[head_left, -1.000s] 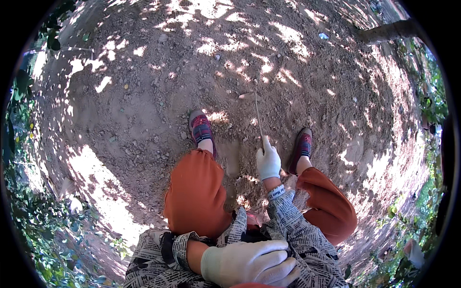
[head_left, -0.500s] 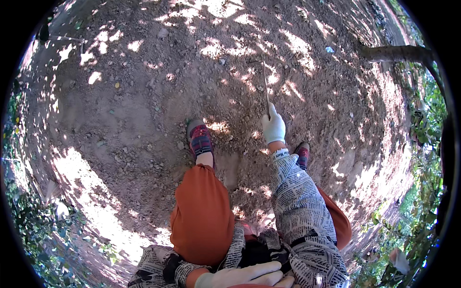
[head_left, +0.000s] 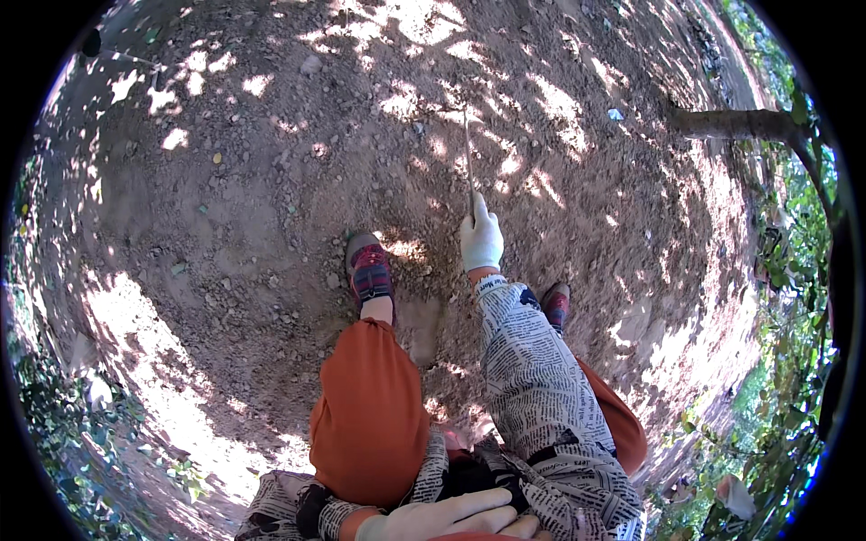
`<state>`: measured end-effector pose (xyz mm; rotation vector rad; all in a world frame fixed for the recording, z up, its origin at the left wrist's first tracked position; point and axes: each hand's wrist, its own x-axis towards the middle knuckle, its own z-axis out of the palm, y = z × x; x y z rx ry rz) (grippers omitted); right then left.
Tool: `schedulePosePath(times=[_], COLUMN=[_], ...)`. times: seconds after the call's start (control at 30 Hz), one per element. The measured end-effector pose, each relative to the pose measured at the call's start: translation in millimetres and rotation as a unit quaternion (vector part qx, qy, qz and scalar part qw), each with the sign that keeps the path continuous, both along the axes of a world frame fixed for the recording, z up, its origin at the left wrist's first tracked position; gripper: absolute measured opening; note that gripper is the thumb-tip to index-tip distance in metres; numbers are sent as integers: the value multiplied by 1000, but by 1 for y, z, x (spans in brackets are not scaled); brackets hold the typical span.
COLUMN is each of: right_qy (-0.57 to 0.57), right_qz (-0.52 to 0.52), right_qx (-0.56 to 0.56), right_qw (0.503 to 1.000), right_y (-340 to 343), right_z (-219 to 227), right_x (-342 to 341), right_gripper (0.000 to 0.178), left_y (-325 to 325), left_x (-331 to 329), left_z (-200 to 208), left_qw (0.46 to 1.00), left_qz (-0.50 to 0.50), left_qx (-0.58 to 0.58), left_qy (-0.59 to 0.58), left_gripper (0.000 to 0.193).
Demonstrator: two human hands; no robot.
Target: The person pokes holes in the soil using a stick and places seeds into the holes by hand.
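- Fingers [head_left: 478, 501] of left hand [head_left: 437, 518]: gloved, fairly straight, slightly parted, low over lap. Palm side hidden, can't tell if it holds anything. Hand sits nearer the bottom edge than 1 s ago.
- Trousers [head_left: 370, 415], orange: left knee bent, right leg partly behind right sleeve [head_left: 541, 379].
- Shoes, 2, dark red, planted apart: left shoe [head_left: 370, 269], right shoe [head_left: 557, 308].
- Right hand [head_left: 482, 242]: gloved, arm stretched out, fingers wrapped closed around near end of rod [head_left: 468, 153], thumb side up. Grip looks firm.
- Rod: thin, points away from person, over dirt [head_left: 271, 225] ahead of the shoes. Far end in patchy sun; can't tell if it touches dirt or how the tip is shaped.
- Change: 1 s ago right hand was back between the shoes; now it's out past both. Versus 0.5 s ago, hand and rod have shifted left, reach about the same. Meaning: rod now covers ground farther out, same hold. View tilted some too.
- Beyond: blue scrap [head_left: 615, 114] on dirt, well apart from rod.
- Far right: branch [head_left: 735, 124], leaves [head_left: 785, 261] along the rim.
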<state>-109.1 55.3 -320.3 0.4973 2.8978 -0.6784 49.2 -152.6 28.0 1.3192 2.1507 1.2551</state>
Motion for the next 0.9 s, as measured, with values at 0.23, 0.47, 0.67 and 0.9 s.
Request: schedulePosePath(times=[0.23, 0.47, 0.67, 0.9], right_qy=[-51, -8, -75, -9], right_qz=[41, -9, 37, -14], right_qx=[1, 6, -26, 5], right_qw=[998, 1000, 996, 1000], right_y=[-7, 29, 23, 4], right_z=[15, 30, 65, 15], right_x=[-12, 115, 211, 92], right_gripper=[49, 52, 56, 52], left_y=[-6, -13, -19, -19], left_x=[-15, -14, -8, -4], left_z=[0, 3, 1, 1], left_qw=[995, 993, 992, 989], left_qz=[3, 2, 0, -8], left_qx=[80, 81, 70, 48], left_qy=[-58, -84, -102, -137], left_gripper=[42, 42, 43, 43])
